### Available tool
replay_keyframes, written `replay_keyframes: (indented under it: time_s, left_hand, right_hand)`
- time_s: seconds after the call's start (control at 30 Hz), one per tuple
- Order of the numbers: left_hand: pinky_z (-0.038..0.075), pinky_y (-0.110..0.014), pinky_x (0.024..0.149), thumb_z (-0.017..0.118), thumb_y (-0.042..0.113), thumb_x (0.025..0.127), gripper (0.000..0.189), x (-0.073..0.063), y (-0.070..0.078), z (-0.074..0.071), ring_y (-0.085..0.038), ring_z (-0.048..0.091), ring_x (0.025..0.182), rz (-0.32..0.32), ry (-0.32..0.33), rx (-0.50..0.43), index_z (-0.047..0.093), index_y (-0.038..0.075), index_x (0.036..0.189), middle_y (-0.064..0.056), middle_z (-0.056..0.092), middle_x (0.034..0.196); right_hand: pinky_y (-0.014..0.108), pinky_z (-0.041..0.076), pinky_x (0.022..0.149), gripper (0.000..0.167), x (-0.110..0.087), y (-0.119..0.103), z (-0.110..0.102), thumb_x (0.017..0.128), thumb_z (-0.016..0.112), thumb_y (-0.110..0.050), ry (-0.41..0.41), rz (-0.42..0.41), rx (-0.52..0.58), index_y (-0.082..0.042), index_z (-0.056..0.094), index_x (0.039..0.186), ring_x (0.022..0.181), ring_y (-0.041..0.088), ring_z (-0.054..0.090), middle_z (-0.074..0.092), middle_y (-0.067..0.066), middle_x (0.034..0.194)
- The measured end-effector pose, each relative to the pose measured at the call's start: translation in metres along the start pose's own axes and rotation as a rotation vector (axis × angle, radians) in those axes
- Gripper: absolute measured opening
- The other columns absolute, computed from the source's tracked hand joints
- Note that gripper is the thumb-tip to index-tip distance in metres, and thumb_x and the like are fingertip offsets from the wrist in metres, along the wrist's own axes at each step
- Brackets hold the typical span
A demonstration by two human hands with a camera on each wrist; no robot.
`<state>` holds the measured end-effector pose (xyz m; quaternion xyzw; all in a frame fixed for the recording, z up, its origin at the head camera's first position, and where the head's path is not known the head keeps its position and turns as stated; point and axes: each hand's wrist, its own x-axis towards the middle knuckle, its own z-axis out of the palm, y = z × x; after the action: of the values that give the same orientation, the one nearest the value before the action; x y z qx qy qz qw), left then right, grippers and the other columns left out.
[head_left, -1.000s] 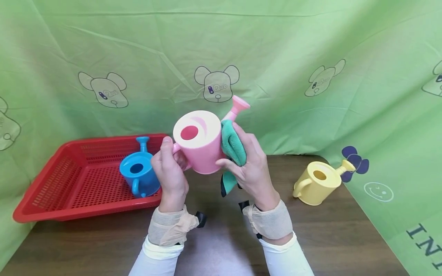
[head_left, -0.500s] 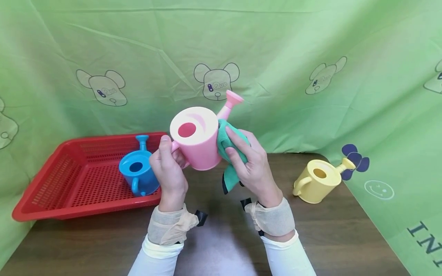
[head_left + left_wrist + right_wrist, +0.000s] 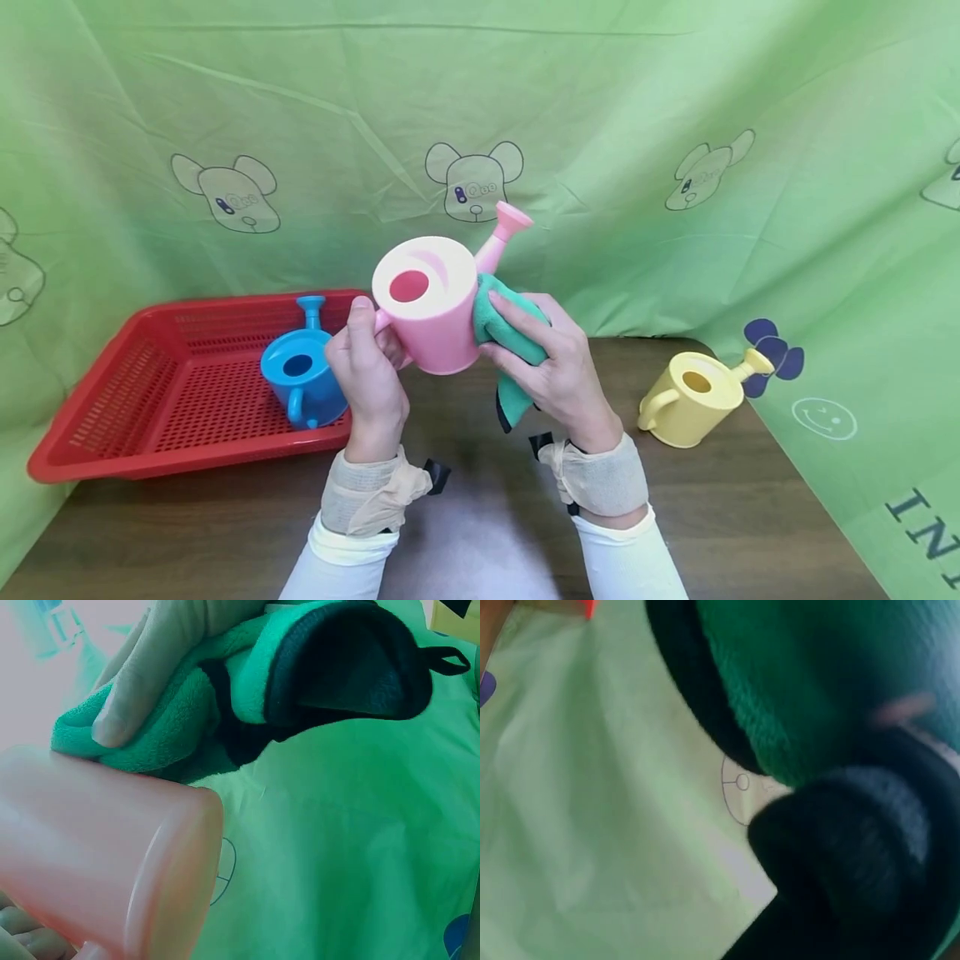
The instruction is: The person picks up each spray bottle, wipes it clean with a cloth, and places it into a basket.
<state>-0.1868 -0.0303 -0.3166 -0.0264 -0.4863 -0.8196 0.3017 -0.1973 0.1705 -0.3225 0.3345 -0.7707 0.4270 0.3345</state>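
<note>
My left hand (image 3: 369,375) grips the handle of a pink watering can (image 3: 438,329), holding it up over the table with its spout pointing back and to the right. In my right hand (image 3: 562,367) is a folded green cloth (image 3: 506,321) with a dark edge, pressed against the can's side just below the spout. The left wrist view shows the cloth (image 3: 172,742) lying along the wall of the can (image 3: 90,840), fingers bent over it. Cloth folds (image 3: 780,690) fill much of the right wrist view and hide the can there.
A red plastic basket (image 3: 187,454) stands at the left, with a blue watering can (image 3: 318,387) inside its right end. On the right of the brown table (image 3: 720,517) stands a yellow watering can (image 3: 686,408). A printed green curtain (image 3: 585,100) hangs behind and along the right.
My right hand has shifted its hold and moved the cloth along the can's side, up slightly and then down. The pink can has tilted and moved a little left.
</note>
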Motion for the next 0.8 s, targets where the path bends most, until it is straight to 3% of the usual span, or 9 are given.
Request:
replay_keyframes:
  time_s: [0.1,0.3,0.63,0.8]
  left_hand:
    - [0.032,-0.022,0.045,0.057,0.026,0.103,0.050,-0.0004,0.0001,0.0011,-0.013,0.030,0.045,0.005,-0.019,-0.002,0.040,0.011,0.059,0.003,0.038,0.050]
    - [0.023,-0.023,0.044,0.056,0.022,0.103,0.052,0.0012,0.0003,-0.0018,-0.012,0.026,0.043,0.038,-0.075,0.046,0.036,0.004,0.059,0.003,0.036,0.049]
    - [0.027,-0.022,0.044,0.058,0.026,0.103,0.051,0.0033,0.0031,-0.0052,-0.010,0.030,0.043,-0.018,-0.061,0.100,0.040,0.010,0.058,0.003,0.039,0.049]
    - [0.024,-0.024,0.044,0.056,0.025,0.103,0.051,0.0041,0.0037,-0.0047,-0.011,0.028,0.043,-0.009,-0.052,0.057,0.038,0.011,0.058,0.003,0.037,0.049]
  right_hand:
    - [0.027,0.052,0.101,0.058,0.0017,-0.0024,0.0008,0.082,0.085,-0.002,0.067,-0.020,-0.003,-0.022,0.073,0.135,0.115,0.029,0.066,0.070,0.017,0.125]
    - [0.029,0.053,0.102,0.047,0.0032,-0.0069,0.0009,0.082,0.084,0.000,0.175,-0.062,-0.012,-0.012,0.077,0.127,0.112,0.032,0.067,0.070,0.023,0.122]
    - [0.029,0.052,0.103,0.054,0.0027,-0.0088,-0.0004,0.083,0.082,0.002,0.107,-0.032,0.025,-0.021,0.075,0.132,0.116,0.028,0.066,0.069,0.020,0.124]
    - [0.028,0.052,0.103,0.053,0.0019,-0.0100,0.0011,0.085,0.081,0.001,0.072,-0.040,0.024,-0.022,0.074,0.133,0.117,0.029,0.065,0.069,0.019,0.125]
